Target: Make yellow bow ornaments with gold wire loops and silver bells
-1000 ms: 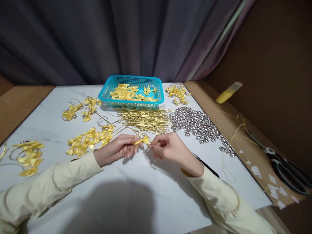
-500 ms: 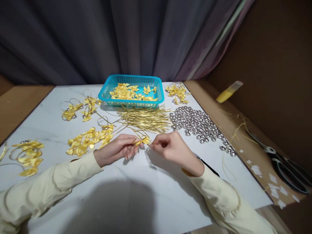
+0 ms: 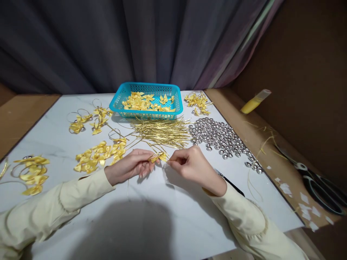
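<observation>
A yellow ribbon flower [image 3: 162,156] with gold wire around it is held up between my hands over the white tabletop. My left hand [image 3: 137,164] pinches its left side between thumb and fingers. My right hand [image 3: 189,162] is closed in a pinch at the flower's right edge, on what looks like a thin wire or thread end; the fingers partly hide it. Just beyond my hands lies a pile of gold wire pieces [image 3: 162,133]. Loose yellow ribbon flowers [image 3: 92,157] lie left of my left hand.
A blue basket [image 3: 146,112] with yellow ribbon flowers stands at the back. Silver beads [image 3: 217,133] spread at right, near a black-handled tool [image 3: 233,185]. Scissors [image 3: 320,187] and a yellow tube [image 3: 255,102] lie at the far right. Wired flowers [image 3: 34,173] lie at left.
Almost nothing differs. Both hands keep the same hold on the flower, with only a slight shift of the right fingers.
</observation>
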Action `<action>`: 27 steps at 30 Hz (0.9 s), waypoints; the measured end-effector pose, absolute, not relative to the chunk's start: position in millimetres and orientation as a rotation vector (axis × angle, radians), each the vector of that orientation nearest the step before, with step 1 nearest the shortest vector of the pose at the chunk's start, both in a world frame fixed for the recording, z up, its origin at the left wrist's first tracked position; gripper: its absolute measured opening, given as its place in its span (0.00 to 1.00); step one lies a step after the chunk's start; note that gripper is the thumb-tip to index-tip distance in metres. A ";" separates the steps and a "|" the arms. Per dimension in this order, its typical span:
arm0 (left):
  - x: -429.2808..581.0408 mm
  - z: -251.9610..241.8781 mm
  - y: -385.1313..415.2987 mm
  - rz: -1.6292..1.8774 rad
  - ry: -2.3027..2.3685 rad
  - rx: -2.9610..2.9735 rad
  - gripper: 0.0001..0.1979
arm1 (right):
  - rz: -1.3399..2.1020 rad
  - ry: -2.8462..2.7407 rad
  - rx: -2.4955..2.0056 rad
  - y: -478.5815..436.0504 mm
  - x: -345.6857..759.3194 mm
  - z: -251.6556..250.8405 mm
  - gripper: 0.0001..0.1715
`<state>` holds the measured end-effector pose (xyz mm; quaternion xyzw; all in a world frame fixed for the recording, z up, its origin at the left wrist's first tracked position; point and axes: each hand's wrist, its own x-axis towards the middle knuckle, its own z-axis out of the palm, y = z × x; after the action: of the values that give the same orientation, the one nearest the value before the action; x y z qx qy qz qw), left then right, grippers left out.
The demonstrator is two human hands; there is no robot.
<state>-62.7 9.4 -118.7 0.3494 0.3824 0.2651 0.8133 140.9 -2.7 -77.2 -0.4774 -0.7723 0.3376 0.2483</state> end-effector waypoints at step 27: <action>-58.3 -108.7 5.7 0.583 0.829 0.836 0.14 | 1.082 -2.004 -1.318 -1.6 139.6 -74.7 0.10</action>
<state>-58.3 5.7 -108.7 0.3885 0.3853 0.2710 0.7920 139.6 -1.6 -74.7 -0.4847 -0.7370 0.3979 0.2521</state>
